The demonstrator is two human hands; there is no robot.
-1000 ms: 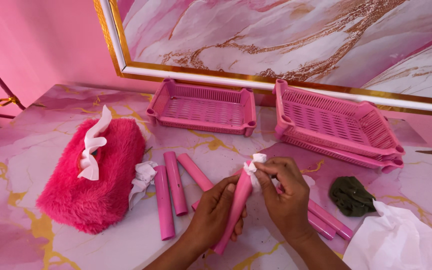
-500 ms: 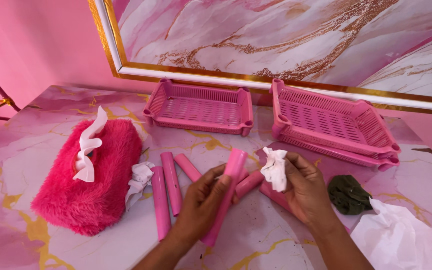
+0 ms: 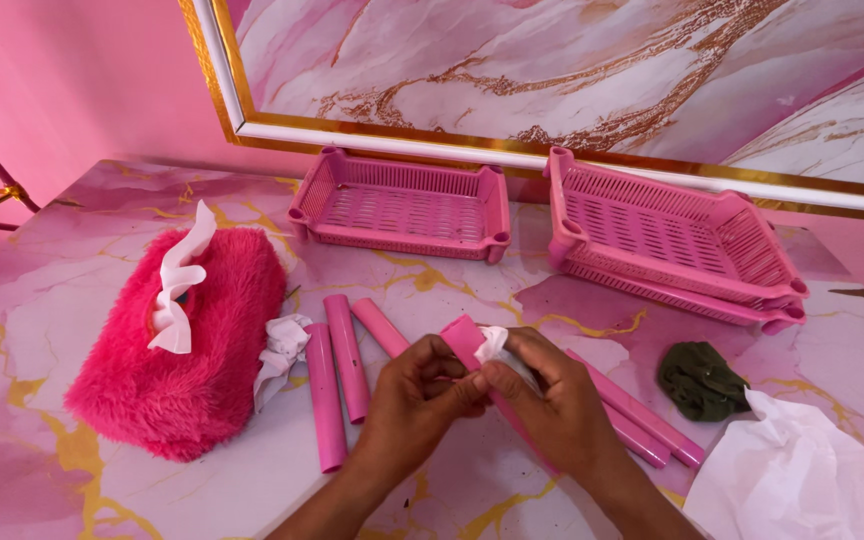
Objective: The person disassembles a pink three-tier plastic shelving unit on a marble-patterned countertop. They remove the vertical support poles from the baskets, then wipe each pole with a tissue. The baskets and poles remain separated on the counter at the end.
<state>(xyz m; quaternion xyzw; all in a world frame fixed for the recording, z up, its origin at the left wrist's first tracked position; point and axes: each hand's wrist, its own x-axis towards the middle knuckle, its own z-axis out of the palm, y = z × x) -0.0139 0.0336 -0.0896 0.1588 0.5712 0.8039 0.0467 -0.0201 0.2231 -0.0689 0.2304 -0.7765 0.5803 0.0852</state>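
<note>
Marble tabletop (image 3: 72, 300); both hands (image 3: 492, 400) grip pink tube (image 3: 467, 338) mid-table.

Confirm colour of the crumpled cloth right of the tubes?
Dark green. The crumpled cloth lies on the marbled table, clearest in the head view.

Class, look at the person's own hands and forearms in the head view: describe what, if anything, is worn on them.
Both the left hand and the right hand are bare: no gloves, no rings visible, no watch or bracelet at the wrists. The forearms show no sleeves as far as the frame's lower edge. No markings are visible.
</note>
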